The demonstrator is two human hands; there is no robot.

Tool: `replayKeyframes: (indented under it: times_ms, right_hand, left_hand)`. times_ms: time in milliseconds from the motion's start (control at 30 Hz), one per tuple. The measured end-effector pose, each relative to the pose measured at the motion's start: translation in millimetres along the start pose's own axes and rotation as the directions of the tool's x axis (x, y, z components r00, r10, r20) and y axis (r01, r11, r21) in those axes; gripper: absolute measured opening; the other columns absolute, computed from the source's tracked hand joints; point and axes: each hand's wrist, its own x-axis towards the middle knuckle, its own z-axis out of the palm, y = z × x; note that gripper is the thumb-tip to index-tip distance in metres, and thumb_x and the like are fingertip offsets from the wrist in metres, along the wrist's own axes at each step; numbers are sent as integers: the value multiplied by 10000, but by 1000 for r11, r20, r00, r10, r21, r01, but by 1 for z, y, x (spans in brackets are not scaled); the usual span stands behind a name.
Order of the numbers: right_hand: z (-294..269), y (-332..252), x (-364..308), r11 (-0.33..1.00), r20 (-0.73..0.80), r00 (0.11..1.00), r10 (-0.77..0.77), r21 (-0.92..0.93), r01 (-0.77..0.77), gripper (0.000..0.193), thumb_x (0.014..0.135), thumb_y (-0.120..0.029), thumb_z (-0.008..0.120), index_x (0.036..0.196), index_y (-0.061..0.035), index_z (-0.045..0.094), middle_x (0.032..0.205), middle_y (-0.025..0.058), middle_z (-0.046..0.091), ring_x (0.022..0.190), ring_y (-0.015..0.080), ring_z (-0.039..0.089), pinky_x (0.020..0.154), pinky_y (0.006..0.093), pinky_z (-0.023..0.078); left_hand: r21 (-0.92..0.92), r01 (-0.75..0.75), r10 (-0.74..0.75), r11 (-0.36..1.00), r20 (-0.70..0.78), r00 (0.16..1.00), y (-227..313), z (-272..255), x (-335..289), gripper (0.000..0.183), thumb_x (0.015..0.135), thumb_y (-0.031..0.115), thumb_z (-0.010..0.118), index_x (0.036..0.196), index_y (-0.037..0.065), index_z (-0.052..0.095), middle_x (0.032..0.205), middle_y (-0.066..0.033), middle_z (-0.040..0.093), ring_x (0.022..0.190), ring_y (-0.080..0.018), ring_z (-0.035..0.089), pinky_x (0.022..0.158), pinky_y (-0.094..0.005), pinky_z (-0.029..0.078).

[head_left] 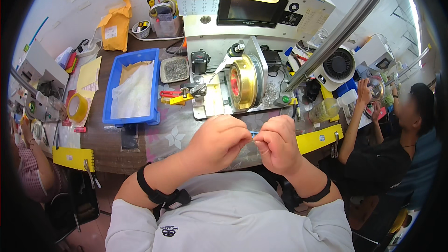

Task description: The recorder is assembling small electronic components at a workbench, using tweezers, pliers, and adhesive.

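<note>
My left hand and my right hand meet in front of my chest, over the table's near edge. Both are closed in a pinch, fingertips almost touching. Between them shows a tiny bit of something, bluish and gold, too small to name. Just beyond the hands stands a bench machine with a dark screen and a gold-coloured wheel. A fixture with a red handle and a yellow handle sits left of the wheel. Neither hand touches the machine.
Left of the machine are a blue tray lined with paper and a small dish of clear pieces. A metal post rises at right, near a bottle of yellowish liquid. Co-workers sit at both sides.
</note>
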Motion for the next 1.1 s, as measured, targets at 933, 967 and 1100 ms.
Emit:
replayKeyframes:
  times_ms: [933, 967, 1100]
  right_hand:
    - [-58, 23, -17, 931, -118, 963, 243, 307, -197, 127, 879, -155, 663, 813, -55, 618, 742, 62, 577, 709, 208, 547, 658, 326, 419]
    - [-50, 9, -8, 966, -108, 970, 218, 169, -198, 166, 883, -177, 654, 771, -60, 618, 744, 71, 583, 703, 224, 550, 650, 337, 419]
    - [-40, 12, -2, 978, -93, 979, 179, 122, -168, 180, 882, -168, 635, 743, -57, 606, 751, 84, 593, 699, 241, 551, 644, 340, 424]
  left_hand:
    - [411, -474, 511, 779, 22, 859, -6, 0, 4, 267, 651, 76, 639, 913, 25, 640, 903, -53, 567, 784, -194, 585, 626, -306, 476]
    - [406, -479, 516, 778, 22, 857, -7, 0, 3, 267, 651, 76, 639, 913, 25, 640, 903, -53, 567, 784, -194, 585, 626, -306, 476]
    - [330, -394, 417, 858, 0, 909, -4, 0, -2, 245, 654, 25, 678, 895, 46, 641, 872, -43, 583, 752, -208, 588, 620, -327, 472]
